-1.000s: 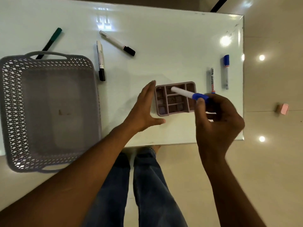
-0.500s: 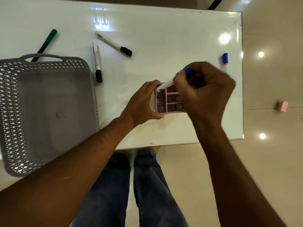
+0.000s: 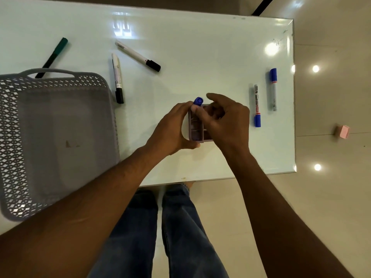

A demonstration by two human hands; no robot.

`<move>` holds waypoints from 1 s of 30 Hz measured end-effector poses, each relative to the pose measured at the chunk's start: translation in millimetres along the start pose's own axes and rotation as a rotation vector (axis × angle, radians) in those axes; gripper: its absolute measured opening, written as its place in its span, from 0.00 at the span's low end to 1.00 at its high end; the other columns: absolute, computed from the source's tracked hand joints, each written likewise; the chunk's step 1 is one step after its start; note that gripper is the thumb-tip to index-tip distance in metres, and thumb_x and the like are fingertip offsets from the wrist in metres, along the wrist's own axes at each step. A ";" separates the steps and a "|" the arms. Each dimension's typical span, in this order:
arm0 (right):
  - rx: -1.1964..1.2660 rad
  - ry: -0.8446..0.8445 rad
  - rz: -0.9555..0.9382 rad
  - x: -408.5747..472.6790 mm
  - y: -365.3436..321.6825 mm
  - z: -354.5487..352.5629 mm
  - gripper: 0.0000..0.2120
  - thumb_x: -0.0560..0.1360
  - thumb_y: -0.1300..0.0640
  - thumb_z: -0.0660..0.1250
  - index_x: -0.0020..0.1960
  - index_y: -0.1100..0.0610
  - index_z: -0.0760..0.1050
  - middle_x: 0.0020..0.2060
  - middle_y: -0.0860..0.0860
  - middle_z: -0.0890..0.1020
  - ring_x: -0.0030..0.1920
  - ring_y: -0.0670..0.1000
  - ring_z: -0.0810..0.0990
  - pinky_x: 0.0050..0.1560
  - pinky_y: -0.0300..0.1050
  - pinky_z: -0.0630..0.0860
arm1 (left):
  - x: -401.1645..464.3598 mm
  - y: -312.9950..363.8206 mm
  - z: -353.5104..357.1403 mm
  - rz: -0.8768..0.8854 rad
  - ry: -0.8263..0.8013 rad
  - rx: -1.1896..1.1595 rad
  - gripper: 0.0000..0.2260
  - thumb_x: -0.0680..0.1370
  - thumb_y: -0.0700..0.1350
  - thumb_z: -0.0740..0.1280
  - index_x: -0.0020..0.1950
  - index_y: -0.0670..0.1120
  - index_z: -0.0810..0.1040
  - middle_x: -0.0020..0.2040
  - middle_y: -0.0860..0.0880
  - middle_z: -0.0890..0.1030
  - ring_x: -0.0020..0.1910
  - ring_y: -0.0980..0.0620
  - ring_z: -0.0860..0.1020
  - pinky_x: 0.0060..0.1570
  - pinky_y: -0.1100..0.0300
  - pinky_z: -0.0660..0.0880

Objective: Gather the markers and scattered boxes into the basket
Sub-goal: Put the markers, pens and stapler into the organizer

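Observation:
A mauve compartment box (image 3: pixel 196 131) sits on the white table near its front edge. My left hand (image 3: pixel 171 130) grips the box's left side. My right hand (image 3: pixel 225 121) covers the box's right half and pinches a blue-capped marker (image 3: pixel 198 101), which stands upright in the box's far left corner, cap toward me. A grey lattice basket (image 3: pixel 109 109) lies empty at the left. Loose on the table are a green marker (image 3: pixel 54 54), two black-capped markers (image 3: pixel 117 76) (image 3: pixel 136 55) and two blue-capped markers (image 3: pixel 257 105) (image 3: pixel 272 89).
The table's front edge (image 3: pixel 220 178) runs just below my hands, with my legs in jeans (image 3: pixel 160 227) under it. A small pink block (image 3: pixel 343 131) lies on the floor to the right. The basket overhangs the table's front left.
My right hand carried the blue-capped marker from the right over the box and turned it upright into it. My left hand went from open beside the box to gripping its left side.

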State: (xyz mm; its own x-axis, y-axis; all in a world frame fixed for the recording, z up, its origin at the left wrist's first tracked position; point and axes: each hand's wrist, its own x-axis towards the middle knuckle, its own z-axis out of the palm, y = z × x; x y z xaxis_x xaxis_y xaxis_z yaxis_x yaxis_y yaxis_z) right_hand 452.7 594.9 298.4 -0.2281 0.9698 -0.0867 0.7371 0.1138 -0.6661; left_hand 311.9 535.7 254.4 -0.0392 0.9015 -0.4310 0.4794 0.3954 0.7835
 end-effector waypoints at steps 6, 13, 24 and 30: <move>-0.003 0.292 0.261 8.8 43.9 -29.6 0.15 0.81 0.43 0.69 0.53 0.53 0.87 0.42 0.46 0.88 0.38 0.40 0.83 0.47 0.34 0.81 | -3.5 2.4 -0.9 0.017 0.013 0.035 0.48 0.63 0.51 0.83 0.77 0.52 0.63 0.75 0.54 0.68 0.70 0.51 0.71 0.62 0.63 0.66; -0.367 0.151 0.575 8.8 122.6 -37.7 0.25 0.78 0.43 0.73 0.68 0.58 0.78 0.60 0.54 0.84 0.55 0.53 0.84 0.54 0.44 0.75 | 0.8 11.3 9.1 0.007 0.004 0.075 0.49 0.62 0.52 0.83 0.78 0.51 0.61 0.76 0.52 0.67 0.72 0.49 0.70 0.67 0.57 0.69; 0.038 0.398 0.378 4.0 104.9 -54.5 0.11 0.76 0.46 0.75 0.54 0.51 0.84 0.45 0.44 0.87 0.40 0.50 0.88 0.49 0.51 0.85 | 3.4 16.7 18.2 0.058 -0.015 0.034 0.47 0.62 0.51 0.83 0.76 0.52 0.63 0.74 0.53 0.69 0.68 0.52 0.73 0.60 0.64 0.67; 0.207 0.622 0.162 -22.8 22.0 -107.9 0.15 0.79 0.52 0.74 0.55 0.64 0.84 0.45 0.56 0.86 0.37 0.54 0.85 0.37 0.42 0.81 | 2.5 18.5 19.0 0.060 -0.013 0.013 0.45 0.62 0.51 0.84 0.74 0.53 0.65 0.72 0.54 0.71 0.66 0.53 0.73 0.63 0.61 0.70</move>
State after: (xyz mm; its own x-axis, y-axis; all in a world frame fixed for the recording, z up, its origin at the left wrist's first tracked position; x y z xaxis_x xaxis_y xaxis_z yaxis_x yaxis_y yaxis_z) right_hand 542.8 598.6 365.6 0.3293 0.9219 0.2044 0.5800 -0.0267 -0.8142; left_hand 337.3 541.9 259.4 0.0018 0.9211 -0.3894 0.4918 0.3383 0.8023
